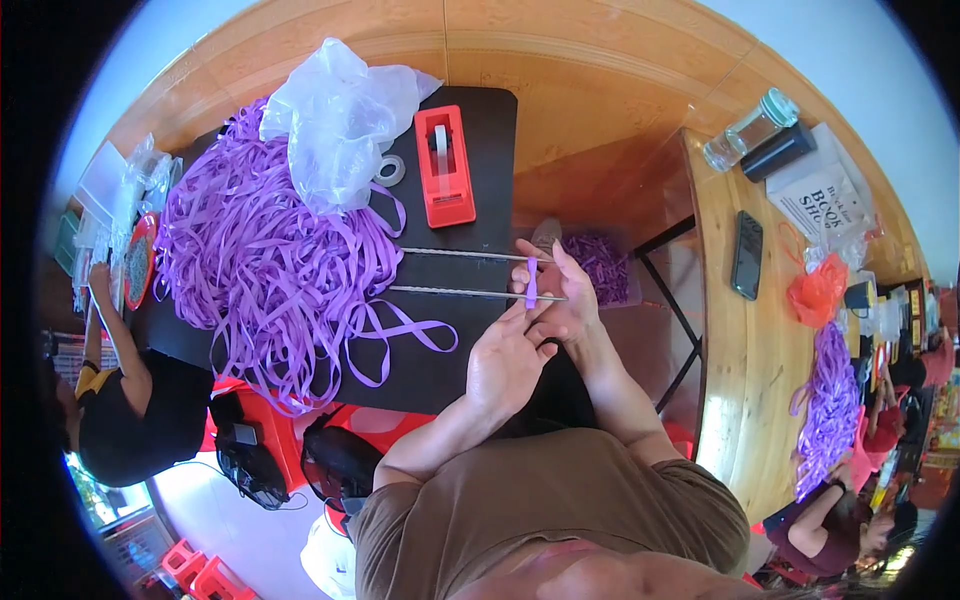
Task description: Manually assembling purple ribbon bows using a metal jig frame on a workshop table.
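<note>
Two thin metal rods (pixel 450 291) run side by side from the edge of a heap of purple ribbon (pixel 265 230) toward my hands. A short strip of purple ribbon (pixel 532 280) crosses both rods near their right ends. My right hand (pixel 572 300), palm up, has its fingers curled around the strip, with the rod ends against it. From below, my left hand (pixel 505 365) reaches in, its fingertips closed at the strip's lower end. Exactly how the fingers grip is partly hidden.
On the dark table (pixel 490 130) are a red tape dispenser (pixel 445 185), a tape roll (pixel 390 170) and a crumpled plastic bag (pixel 335 125). Under it stands a bin of purple pieces (pixel 597 268). The wooden table (pixel 735 400) at right holds a phone (pixel 747 255) and bottle (pixel 750 130). Other people sit nearby.
</note>
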Demonstrator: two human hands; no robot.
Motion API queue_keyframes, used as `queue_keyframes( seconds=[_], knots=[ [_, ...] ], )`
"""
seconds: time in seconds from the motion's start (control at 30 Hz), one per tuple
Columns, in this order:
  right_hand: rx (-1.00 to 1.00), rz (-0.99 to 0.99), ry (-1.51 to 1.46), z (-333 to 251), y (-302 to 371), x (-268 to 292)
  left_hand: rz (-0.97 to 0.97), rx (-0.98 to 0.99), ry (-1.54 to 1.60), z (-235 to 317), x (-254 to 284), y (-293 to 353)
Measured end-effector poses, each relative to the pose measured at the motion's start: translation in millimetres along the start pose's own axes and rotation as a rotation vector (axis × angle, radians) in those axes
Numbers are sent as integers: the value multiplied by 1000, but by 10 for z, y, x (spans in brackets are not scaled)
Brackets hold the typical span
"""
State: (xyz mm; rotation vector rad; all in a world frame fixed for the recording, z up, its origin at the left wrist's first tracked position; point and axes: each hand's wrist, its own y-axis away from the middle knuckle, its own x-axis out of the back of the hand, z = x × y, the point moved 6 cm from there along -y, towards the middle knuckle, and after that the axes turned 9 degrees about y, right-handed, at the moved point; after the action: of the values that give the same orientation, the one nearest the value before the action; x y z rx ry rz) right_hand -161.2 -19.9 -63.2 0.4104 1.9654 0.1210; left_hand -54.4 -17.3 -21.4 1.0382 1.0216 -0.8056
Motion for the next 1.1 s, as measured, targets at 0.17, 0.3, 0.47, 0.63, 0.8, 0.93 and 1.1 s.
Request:
queue_keyframes(
  seconds=[0.17,0.3,0.47,0.63,0.8,0.93,1.1],
  knots=[
    [40,-91,-102,28,-12,-50,-2,2,2,-8,-21,2],
    [85,-151,-106,37,-24,-33,-3,2,8,-20,-16,-1],
    [113,-149,-157,19,21,-71,-18,-2,-3,-21,-3,-2],
    [130,-180,3,-71,109,-58,-32,-5,12,-9,-2,-1],
    [308,191,477,-376,314,106,23,-14,7,-8,43,-8],
    [358,198,769,-452,275,-17,21,-22,8,-8,34,0],
    [351,336,834,-372,186,-60,12,-5,36,-24,40,-14]
  ],
)
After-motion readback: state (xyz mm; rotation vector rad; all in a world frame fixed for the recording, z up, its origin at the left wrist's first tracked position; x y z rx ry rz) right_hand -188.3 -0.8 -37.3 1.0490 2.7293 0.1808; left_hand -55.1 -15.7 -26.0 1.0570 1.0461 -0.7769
